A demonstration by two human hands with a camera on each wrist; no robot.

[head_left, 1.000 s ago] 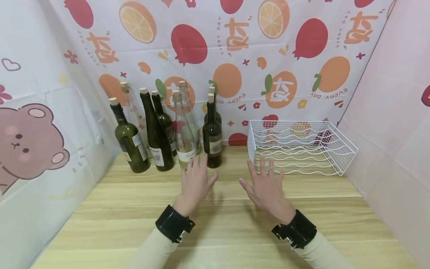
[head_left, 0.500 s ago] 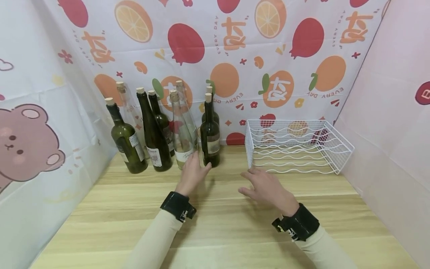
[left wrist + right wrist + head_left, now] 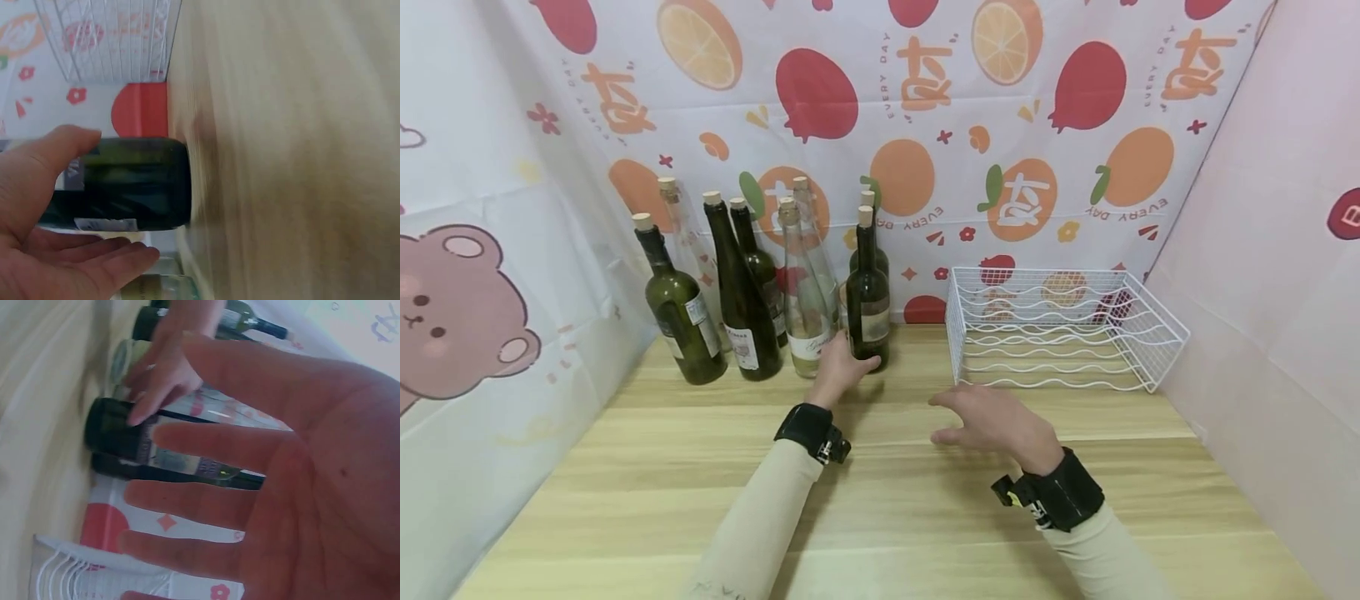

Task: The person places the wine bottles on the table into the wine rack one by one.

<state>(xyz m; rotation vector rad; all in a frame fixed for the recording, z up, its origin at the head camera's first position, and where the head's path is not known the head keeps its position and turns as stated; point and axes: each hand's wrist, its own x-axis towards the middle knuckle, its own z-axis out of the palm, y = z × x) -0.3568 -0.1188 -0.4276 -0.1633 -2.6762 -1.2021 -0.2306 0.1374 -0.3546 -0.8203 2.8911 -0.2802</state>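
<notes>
A dark green corked wine bottle (image 3: 872, 287) with a pale label stands upright at the right end of a bottle group. My left hand (image 3: 841, 368) is at its lower part. In the left wrist view, thumb and straight fingers (image 3: 119, 265) lie on either side of the bottle (image 3: 150, 184), with a gap between the fingers and the glass. A clear bottle (image 3: 805, 312) with a white label stands just left of that hand. My right hand (image 3: 996, 421) hovers in front of the white wire rack (image 3: 958, 333), holding nothing; its fingers (image 3: 194, 503) are extended in the right wrist view.
More corked bottles stand to the left: a green bottle (image 3: 681, 308), a tall dark bottle (image 3: 745, 292), and others behind them. All are on the wooden table (image 3: 910, 517). A printed curtain (image 3: 955, 167) hangs behind, with pale side panels (image 3: 1262, 292).
My left hand has moved forward and right, from in front of the clear bottle to the dark green bottle's lower side. My right hand has drawn back slightly from the rack and turned sideways.
</notes>
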